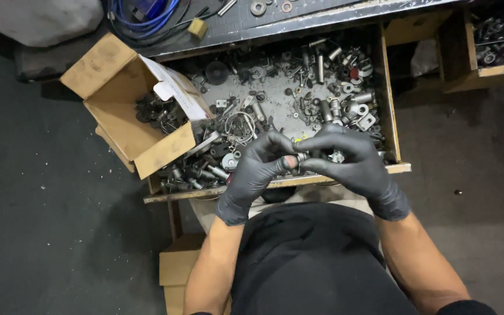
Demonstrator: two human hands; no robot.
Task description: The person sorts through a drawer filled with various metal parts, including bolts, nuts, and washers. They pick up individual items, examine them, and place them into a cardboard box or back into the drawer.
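Seen from above: two black-gloved hands meeting at frame centre over an open wooden drawer [389, 111] heaped with loose bolts, nuts, washers and fittings. Left hand [256, 169] and right hand [351, 160] closed fingertip to fingertip on a small metal part [301, 157], pinched from both sides just above the drawer's front edge, apparently held up clear of the clutter for a closer look or a twist. Fingers curled tight around it, no gap between them and the piece. Open cardboard box [125, 111] propped at the drawer's left corner, upper left of frame, flaps spread, dark hardware inside. Blue cables [147, 17] coiled on the table [298, 23] along the top edge. Exact kind of part impossible to make out, mostly hidden by gloves; second drawer [500, 41] cut off at upper right.
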